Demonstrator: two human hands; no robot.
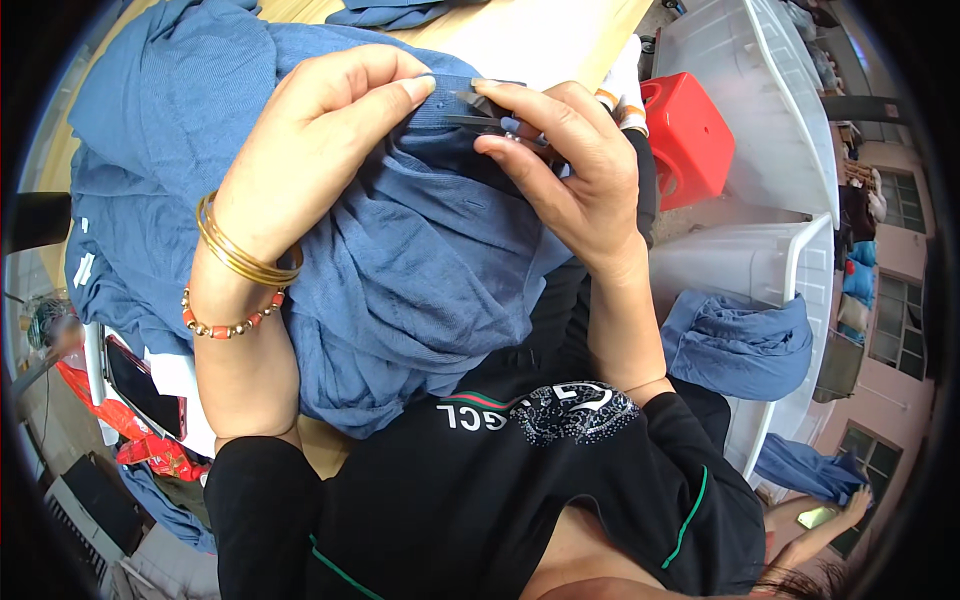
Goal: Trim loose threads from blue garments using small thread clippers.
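Observation:
A large blue knit garment (420,270) lies bunched over my lap and the table edge. My left hand (325,140), with gold bangles and an orange beaded bracelet at its wrist, pinches the ribbed band of the garment between thumb and forefinger. In my right hand (580,150) is a small pair of thread snips (478,122), held between thumb and fingers. Their blades are parted and point left, lying against the ribbed band beside my left fingertips. Part of the snips' handle is hidden by my right fingers.
The pale wooden table (540,40) extends beyond the garment. To the right stand a red plastic stool (695,140) and translucent bins (770,120); a rolled blue cloth (738,345) hangs over one bin's rim. A dark-screened device (145,385) lies at left. Another person's hand (855,507) touches blue cloth at lower right.

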